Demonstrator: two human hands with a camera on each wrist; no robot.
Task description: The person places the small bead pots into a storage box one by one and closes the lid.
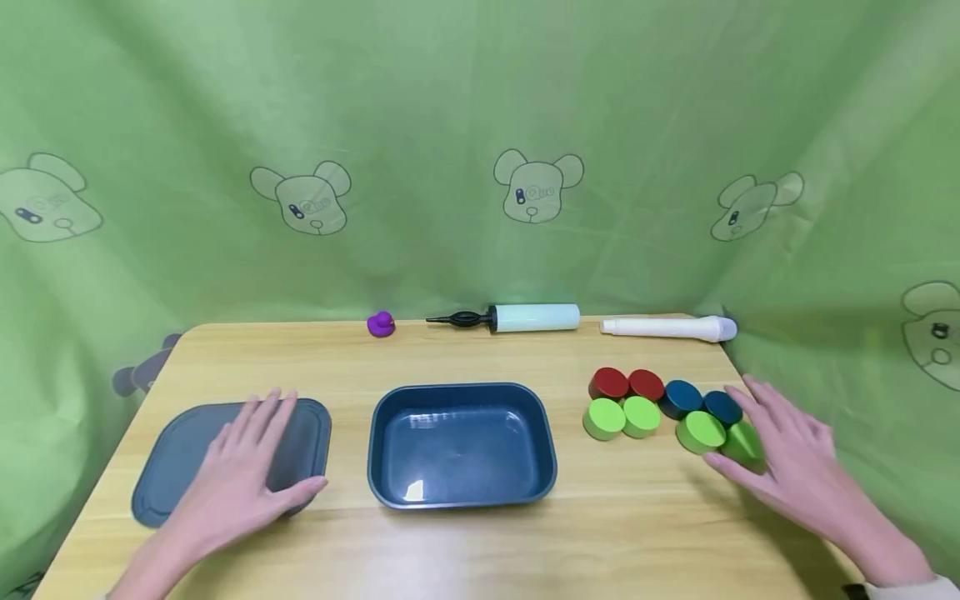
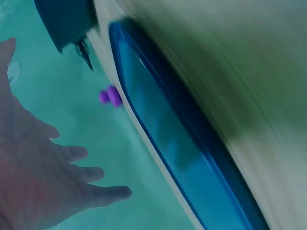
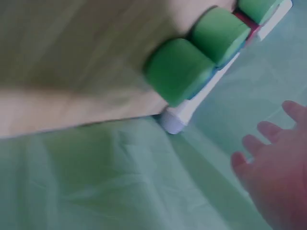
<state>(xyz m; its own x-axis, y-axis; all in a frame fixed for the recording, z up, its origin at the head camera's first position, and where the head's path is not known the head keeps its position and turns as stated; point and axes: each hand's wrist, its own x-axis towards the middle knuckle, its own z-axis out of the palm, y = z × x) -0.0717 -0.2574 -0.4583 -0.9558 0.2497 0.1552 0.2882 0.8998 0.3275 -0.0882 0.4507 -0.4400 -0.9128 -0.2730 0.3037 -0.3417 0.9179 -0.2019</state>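
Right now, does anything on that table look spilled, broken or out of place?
Nothing looks spilled or broken. The white microphone looks precarious: its wide end seems to overhang the right edge of the table.

Animal heads (image 1: 537,196) on the curtain (image 1: 420,108) bore short lettering beside a dark mark, too faint to be read surely.

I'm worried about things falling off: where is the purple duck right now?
In the head view, the purple duck sits at the far edge of the table, left of the pump and beyond the blue tray.
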